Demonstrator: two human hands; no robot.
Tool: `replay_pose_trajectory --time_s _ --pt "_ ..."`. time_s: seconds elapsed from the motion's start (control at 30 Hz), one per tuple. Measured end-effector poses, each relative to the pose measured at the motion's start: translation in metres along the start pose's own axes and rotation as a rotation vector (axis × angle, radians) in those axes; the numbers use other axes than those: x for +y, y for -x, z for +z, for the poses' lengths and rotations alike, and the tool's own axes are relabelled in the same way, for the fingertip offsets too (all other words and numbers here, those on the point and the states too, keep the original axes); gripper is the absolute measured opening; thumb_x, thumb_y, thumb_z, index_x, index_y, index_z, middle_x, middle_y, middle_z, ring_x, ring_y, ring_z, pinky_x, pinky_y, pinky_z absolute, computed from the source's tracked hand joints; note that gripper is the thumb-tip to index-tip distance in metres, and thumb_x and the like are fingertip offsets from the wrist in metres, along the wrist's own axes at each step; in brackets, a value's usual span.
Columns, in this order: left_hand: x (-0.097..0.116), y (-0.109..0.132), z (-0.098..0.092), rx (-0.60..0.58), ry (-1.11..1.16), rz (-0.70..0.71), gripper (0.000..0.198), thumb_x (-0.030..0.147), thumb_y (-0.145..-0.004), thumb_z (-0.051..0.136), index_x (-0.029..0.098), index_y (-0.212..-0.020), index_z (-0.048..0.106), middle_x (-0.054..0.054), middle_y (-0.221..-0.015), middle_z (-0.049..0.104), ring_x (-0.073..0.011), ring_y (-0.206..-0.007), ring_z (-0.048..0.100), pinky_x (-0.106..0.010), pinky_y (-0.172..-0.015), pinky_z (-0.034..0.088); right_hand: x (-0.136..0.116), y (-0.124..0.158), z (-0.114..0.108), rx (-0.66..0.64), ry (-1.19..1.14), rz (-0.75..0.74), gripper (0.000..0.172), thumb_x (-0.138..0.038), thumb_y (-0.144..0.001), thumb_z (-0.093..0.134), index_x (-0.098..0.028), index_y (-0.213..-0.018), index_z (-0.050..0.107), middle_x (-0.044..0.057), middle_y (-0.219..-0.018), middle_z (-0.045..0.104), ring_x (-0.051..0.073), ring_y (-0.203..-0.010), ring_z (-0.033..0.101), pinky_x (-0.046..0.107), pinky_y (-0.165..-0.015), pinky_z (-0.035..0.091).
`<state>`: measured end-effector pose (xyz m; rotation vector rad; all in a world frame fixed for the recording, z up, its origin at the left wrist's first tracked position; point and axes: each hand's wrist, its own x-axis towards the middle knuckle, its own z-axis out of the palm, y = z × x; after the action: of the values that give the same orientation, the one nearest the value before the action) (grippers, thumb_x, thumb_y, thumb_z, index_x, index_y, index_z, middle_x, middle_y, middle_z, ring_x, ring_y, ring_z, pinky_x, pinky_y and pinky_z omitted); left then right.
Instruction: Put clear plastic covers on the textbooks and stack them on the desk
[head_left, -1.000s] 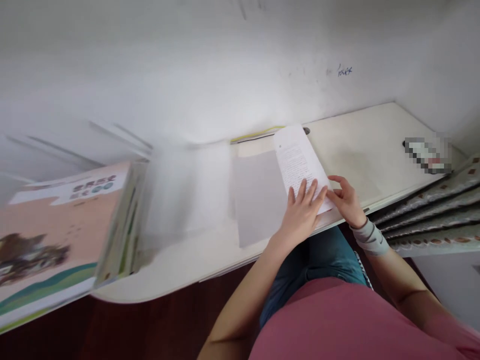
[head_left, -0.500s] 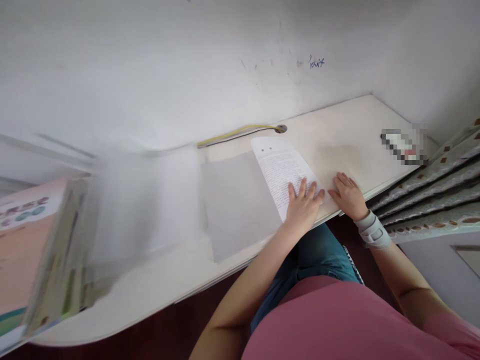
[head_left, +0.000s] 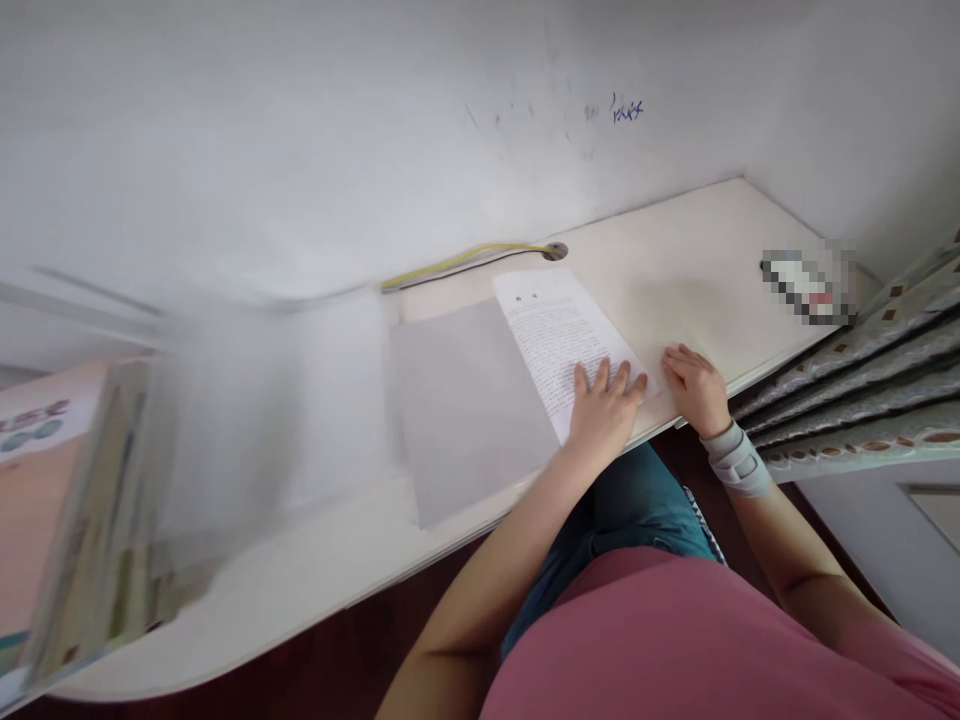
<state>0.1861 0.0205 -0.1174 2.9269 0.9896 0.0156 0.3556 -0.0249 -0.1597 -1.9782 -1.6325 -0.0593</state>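
Note:
A printed sheet (head_left: 551, 325) with lines of small black text lies on the desk, its right edge slightly curved. My left hand (head_left: 606, 410) rests on the lower part of this sheet, palm down with its fingers spread. Just right of the sheet, my right hand (head_left: 697, 388) lies on the desk, its fingers drawn together and loosely curled; nothing shows in them. A grey wrap (head_left: 739, 458) circles the right wrist. To the left of the print, a plain grey sheet (head_left: 465, 410) lies flat and partly under it.
Blurred whitish sheets (head_left: 337, 400) and a stack of books (head_left: 112, 520) with a pink cover stand at the left of the white desk (head_left: 300, 570). Cables (head_left: 465, 258) run along the wall to a round hole. A pixelated object (head_left: 810, 285) lies far right, near a patterned curtain (head_left: 862, 385).
My right hand's fingers have drawn in from a flatter, spread pose. My left hand stays on the printed sheet. The view has shifted slightly.

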Motion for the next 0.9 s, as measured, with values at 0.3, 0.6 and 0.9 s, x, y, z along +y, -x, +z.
replay_pose_trajectory --time_s 0.3,0.6,0.9 --pt "0.013 -0.008 -0.002 0.002 -0.002 0.058 0.045 0.020 -0.097 0.030 0.021 -0.137 0.048 -0.013 -0.145 0.046 -0.0365 -0.136 0.036 -0.066 -0.106 0.023 0.005 0.000 -0.002 0.018 -0.127 0.016 0.034 -0.024 -0.091 0.040 -0.021 -0.103 0.072 0.009 -0.116 0.069 0.024 -0.119 0.058 0.047 -0.102 0.047" --pt "0.017 0.007 -0.005 0.016 -0.013 0.103 0.044 0.018 -0.096 0.029 0.019 -0.134 0.051 -0.013 -0.141 0.050 -0.0353 -0.133 0.041 -0.061 -0.106 0.028 0.001 -0.001 -0.002 0.041 -0.127 -0.014 0.034 -0.029 -0.092 0.041 -0.016 -0.102 0.071 0.012 -0.114 0.069 0.025 -0.118 0.058 0.044 -0.102 0.046" --pt "0.018 0.001 0.004 0.046 -0.001 0.180 0.042 0.017 -0.097 0.029 0.016 -0.131 0.053 -0.012 -0.141 0.050 -0.0316 -0.133 0.042 -0.059 -0.107 0.030 0.002 0.002 -0.001 0.003 -0.036 -0.038 0.035 -0.034 -0.092 0.044 -0.019 -0.111 0.068 0.014 -0.124 0.062 0.028 -0.120 0.053 0.049 -0.102 0.044"
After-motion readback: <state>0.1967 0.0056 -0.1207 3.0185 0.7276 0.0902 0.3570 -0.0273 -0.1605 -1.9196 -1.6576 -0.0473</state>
